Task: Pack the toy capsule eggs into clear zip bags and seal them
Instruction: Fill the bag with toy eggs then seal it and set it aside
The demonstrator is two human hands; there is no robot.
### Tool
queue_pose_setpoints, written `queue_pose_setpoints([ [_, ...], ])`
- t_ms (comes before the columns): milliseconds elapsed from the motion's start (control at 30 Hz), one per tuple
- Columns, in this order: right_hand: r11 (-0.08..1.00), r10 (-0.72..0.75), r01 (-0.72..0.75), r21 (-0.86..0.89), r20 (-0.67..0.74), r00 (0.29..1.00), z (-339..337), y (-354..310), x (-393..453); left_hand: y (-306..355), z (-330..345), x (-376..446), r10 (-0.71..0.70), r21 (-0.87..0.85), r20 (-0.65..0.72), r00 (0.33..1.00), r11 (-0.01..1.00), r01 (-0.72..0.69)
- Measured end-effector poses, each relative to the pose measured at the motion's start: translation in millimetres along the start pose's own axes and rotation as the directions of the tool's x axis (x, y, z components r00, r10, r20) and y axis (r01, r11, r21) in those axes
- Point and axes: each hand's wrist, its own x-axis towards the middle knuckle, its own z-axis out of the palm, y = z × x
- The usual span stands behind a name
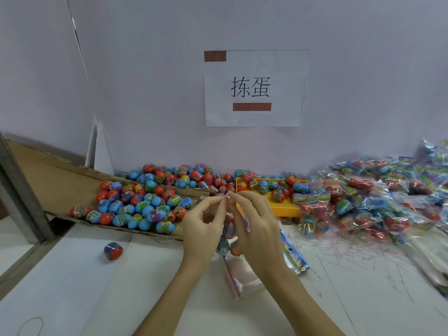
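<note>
Clear zip bag (229, 235) of capsule eggs: top edge pinched by left hand (202, 223) and right hand (254, 221) fingers, raised above tabletop (72, 275).

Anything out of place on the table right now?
One stray egg lies alone on the white table, apart from the loose eggs on the cardboard. A rubber band sits at the near left edge.

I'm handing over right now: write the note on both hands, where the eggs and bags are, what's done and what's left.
Left hand and right hand both pinch the top edge of a clear zip bag holding eggs.
Loose eggs lie on the cardboard tray; one stray egg sits on the table.
Done: packed bags piled right.
Left: seal this bag, pack the remaining eggs.
</note>
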Motion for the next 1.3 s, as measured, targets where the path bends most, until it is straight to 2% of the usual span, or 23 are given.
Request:
queue_pose_setpoints([
  [267, 0.999, -0.049, 0.047, -0.022, -0.074, 0.996, -10.2, 13.0, 6.2, 3.9, 1.3, -2.3, 0.230, 0.234, 0.121, 0.966, 0.939, -0.253],
  [467, 0.992, -0.110, 0.107, -0.062, -0.044, 0.993, -17.3, 18.1, 11.6, 3.5, -1.8, -2.1, 0.349, 0.336, 0.172, 0.921, 0.858, -0.388],
  [533, 0.995, -0.088, 0.087, -0.056, -0.028, 0.996, -18.8, 18.4, 12.7, 3.0, -2.4, -2.1, 0.359, 0.331, 0.191, 0.913, 0.852, -0.405],
  [700, 0.992, 0.104, -0.104, 0.074, 0.009, 0.995, -14.1, 13.6, 8.2, 4.0, -0.8, -3.3, 0.334, 0.304, 0.173, 0.926, 0.877, -0.373],
  [900, 0.999, -0.012, 0.006, 0.052, 0.120, 0.993, -16.4, 18.6, 8.6, -0.2, -4.6, 0.9, 0.203, 0.265, 0.157, 0.967, 0.934, -0.239],
  [1000, 0.999, -0.013, 0.008, 0.042, 0.138, 0.990, -19.8, 21.2, 11.1, -1.3, -6.4, 3.1, 0.237, 0.311, 0.184, 0.954, 0.906, -0.285],
  [1167, 0.944, 0.231, -0.254, 0.210, 0.124, 0.965, -16.0, 13.9, 10.7, -0.5, -9.5, 3.1, 0.344, 0.392, 0.288, 0.894, 0.809, -0.438],
  [1233, 0.922, 0.282, -0.298, 0.249, 0.099, 0.954, -14.1, 11.3, 10.7, -0.9, -8.3, 0.5, 0.344, 0.399, 0.300, 0.890, 0.802, -0.444],
  [1300, 0.937, 0.232, -0.256, 0.237, 0.122, 0.965, -15.4, 11.9, 10.7, -1.5, -5.9, -1.3, 0.303, 0.384, 0.281, 0.911, 0.834, -0.396],
])
